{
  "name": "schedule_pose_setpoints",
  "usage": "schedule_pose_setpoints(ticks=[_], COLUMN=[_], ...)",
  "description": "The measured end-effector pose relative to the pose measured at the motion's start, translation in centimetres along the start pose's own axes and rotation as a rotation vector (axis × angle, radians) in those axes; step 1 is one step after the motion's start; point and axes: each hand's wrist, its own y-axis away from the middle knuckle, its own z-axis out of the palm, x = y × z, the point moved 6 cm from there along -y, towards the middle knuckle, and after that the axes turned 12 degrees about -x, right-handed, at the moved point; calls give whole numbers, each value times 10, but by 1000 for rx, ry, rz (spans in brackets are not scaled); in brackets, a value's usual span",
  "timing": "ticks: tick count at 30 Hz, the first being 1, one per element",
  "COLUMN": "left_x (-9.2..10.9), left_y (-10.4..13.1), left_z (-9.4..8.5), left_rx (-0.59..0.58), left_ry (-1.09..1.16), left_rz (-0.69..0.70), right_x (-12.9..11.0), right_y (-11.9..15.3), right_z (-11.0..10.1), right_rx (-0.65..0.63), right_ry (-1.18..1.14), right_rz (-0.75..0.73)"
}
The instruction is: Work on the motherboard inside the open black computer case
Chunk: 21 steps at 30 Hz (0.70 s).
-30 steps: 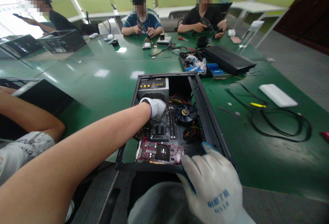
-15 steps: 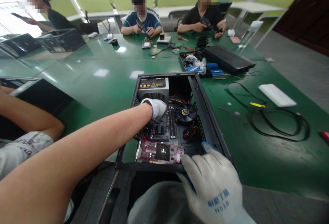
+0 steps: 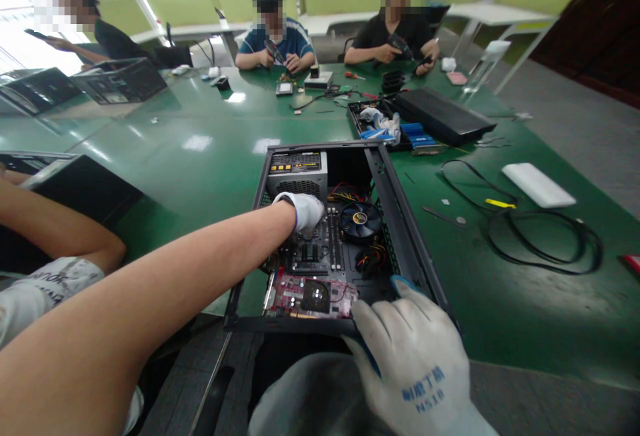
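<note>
An open black computer case (image 3: 415, 223) lies at the table's near edge. My left hand (image 3: 309, 213), in a white glove, reaches down inside it, just below the grey power supply (image 3: 300, 164). Its fingers look curled in over the motherboard (image 3: 313, 255); their tips and anything in them are hidden. My gloved right hand (image 3: 415, 349) grips the case's near rim, thumb below and fingers over the edge. Left of those fingers lies a red graphics card (image 3: 295, 295). A round black fan (image 3: 360, 221) and bundled cables (image 3: 373, 259) sit on the case's right side.
A black cable (image 3: 545, 256) coils on the green table (image 3: 200, 176) at right, by a white box (image 3: 540, 185). Beyond the case stands a black tray (image 3: 356, 119) with gloves. Two people hold power drills across the table. Another person's arm (image 3: 65, 223) is close at left.
Both hands stay where they were, the left inside the case and the right on its rim. Only a slight shift of the view shows.
</note>
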Motion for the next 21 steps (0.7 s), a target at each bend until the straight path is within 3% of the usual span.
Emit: schedule_pose_setpoints(ticks=[21], left_x=[-1], left_y=[6], left_z=[-3], left_rx=[-4], left_ry=[2], left_rz=[-23], right_x=[1], right_y=[0], right_z=[1], right_rx=[7], right_ry=[-6], right_rz=[9])
